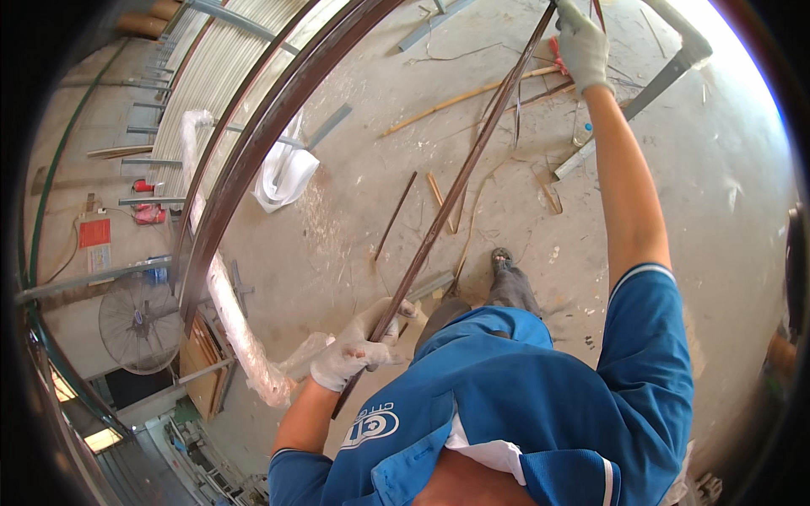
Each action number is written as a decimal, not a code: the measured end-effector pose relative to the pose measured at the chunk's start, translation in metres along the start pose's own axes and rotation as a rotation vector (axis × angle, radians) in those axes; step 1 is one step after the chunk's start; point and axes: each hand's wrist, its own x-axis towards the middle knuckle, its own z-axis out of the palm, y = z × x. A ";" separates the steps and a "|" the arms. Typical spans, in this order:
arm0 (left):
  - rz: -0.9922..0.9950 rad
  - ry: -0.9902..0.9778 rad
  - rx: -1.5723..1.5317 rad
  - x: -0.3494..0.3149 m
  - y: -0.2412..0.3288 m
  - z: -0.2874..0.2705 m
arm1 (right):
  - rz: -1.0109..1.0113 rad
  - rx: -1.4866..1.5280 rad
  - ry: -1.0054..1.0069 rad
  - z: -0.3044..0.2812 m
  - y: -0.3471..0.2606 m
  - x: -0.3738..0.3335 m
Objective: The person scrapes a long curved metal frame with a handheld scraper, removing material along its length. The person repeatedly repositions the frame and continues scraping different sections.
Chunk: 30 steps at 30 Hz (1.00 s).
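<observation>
A long, thin dark-brown strip point(460, 177) slants across in front of me, from low by my shirt up to the top edge of the view. Around its near part my left hand point(359, 344), in a pale, smudged work glove, is closed, with a short length of strip sticking out below. My right arm is stretched far out; the gloved right hand point(584, 49) is closed at the strip's far end, its fingers partly hidden. Another reddish-brown piece shows beside that hand at the top edge.
Large brown profiles point(261, 143) run along the left, near a plastic-wrapped tube point(228, 312). White sheeting point(285, 175), a bamboo-like stick point(464, 101), thin offcuts point(395, 215) and a bottle point(582, 132) lie on the floor. A grey metal bar point(654, 91) is at right, a fan point(142, 320) at left.
</observation>
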 end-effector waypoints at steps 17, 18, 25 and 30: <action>0.016 -0.151 -0.251 0.002 -0.011 -0.017 | -0.507 0.037 -0.361 -0.011 -0.152 -0.213; 0.017 -0.154 -0.246 0.004 -0.011 -0.015 | -0.448 0.019 -0.366 -0.009 -0.144 -0.189; -0.056 0.004 -0.277 0.004 -0.014 0.004 | -0.339 0.090 -0.082 0.015 -0.014 -0.024; -0.070 0.035 -0.059 0.008 -0.004 0.017 | -0.234 0.211 0.164 -0.004 0.068 0.114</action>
